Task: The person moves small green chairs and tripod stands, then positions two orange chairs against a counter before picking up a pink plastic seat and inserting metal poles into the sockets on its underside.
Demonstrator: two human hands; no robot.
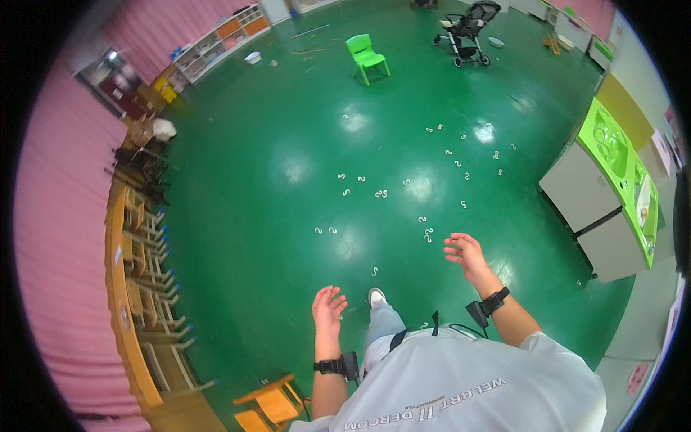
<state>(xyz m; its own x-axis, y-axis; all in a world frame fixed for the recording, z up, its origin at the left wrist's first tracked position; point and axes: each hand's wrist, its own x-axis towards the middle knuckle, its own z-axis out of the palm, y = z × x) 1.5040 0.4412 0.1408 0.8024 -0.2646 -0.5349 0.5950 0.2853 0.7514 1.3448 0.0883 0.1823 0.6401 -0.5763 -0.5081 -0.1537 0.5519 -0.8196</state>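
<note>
My left hand hangs in the air over the floor, empty, with its fingers loosely bent and apart. Farther right, my right hand is also raised and empty, its fingers slightly curled and spread. Many small white S-shaped hooks lie scattered on the green floor. One S-shaped hook lies just ahead of my shoe. A small cluster of hooks lies to the left of my right hand, and a pair lies farther off. Neither hand touches any hook. Each wrist wears a black strap with a small box.
A light green child's chair and a stroller stand at the far side. On the right is a cabinet with a green sink top. Stacked chairs line the left, beside a pink curtain. A wooden stool stands at lower left.
</note>
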